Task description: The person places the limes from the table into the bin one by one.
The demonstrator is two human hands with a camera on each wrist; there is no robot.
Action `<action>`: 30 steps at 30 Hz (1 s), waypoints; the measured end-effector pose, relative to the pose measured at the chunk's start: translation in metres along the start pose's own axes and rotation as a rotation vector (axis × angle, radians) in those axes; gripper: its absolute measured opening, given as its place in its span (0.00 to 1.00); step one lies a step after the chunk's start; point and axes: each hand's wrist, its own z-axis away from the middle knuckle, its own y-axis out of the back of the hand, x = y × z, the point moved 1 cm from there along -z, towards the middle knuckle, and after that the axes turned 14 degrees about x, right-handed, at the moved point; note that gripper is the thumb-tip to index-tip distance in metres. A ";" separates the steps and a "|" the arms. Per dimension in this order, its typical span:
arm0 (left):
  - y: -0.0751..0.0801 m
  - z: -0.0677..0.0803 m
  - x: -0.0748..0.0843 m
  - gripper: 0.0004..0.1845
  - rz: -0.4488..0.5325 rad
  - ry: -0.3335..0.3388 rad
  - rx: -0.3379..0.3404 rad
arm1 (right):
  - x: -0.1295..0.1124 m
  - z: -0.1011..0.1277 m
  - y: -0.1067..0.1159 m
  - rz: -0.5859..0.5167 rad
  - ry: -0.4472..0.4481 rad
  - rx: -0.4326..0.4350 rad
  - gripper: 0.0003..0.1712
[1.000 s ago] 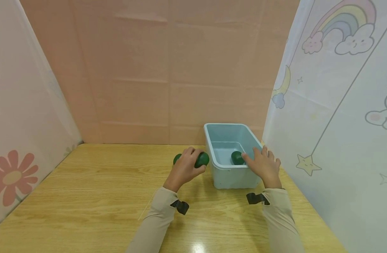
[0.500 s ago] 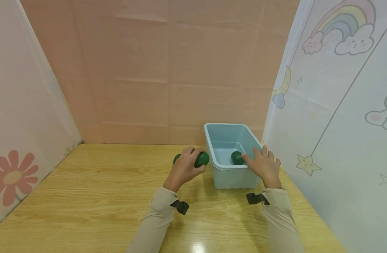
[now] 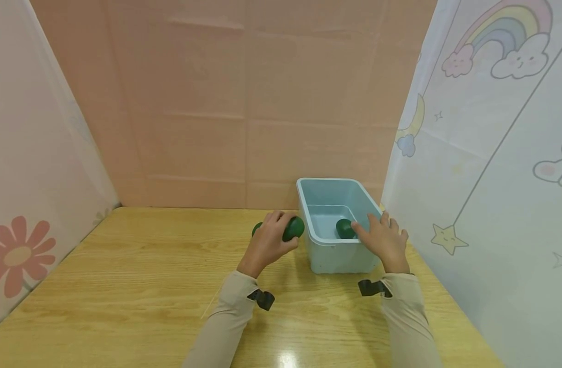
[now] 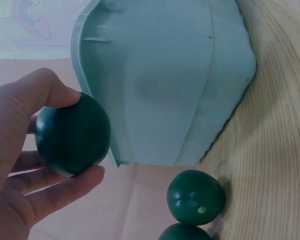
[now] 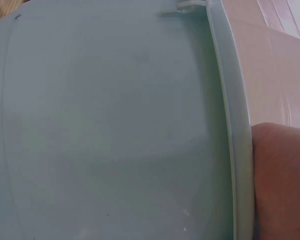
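With our left hand (image 3: 266, 244) fingers curled round a green fruit (image 4: 72, 134) beside the bin (image 3: 329, 258), we clear the rim before releasing, while our right hand (image 3: 383, 239), fingers spread, steadies the rim.

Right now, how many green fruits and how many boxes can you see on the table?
Green fruits: 4. One is held in the left hand (held fruit), two lie on the table beside it, and one is inside the bin.
Blue bin: 1. The right hand rests on its rim.
Total: 5 things.
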 end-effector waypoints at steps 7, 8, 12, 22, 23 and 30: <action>-0.001 -0.002 0.000 0.29 0.012 -0.003 0.021 | 0.000 0.000 0.001 -0.003 -0.002 0.000 0.47; -0.001 -0.001 0.000 0.29 0.010 -0.005 0.024 | 0.000 0.001 0.001 -0.003 -0.003 -0.001 0.47; 0.000 -0.001 0.001 0.27 0.011 -0.021 0.033 | 0.000 0.001 0.001 -0.003 -0.005 -0.005 0.47; 0.001 -0.001 0.001 0.25 0.016 -0.043 0.058 | -0.001 0.002 0.001 -0.015 -0.006 -0.008 0.48; 0.001 -0.002 0.001 0.25 0.015 -0.045 0.061 | -0.001 0.002 0.001 -0.016 -0.007 -0.009 0.48; 0.000 -0.003 0.001 0.26 0.018 -0.077 0.093 | 0.000 0.002 0.001 -0.016 -0.012 -0.013 0.48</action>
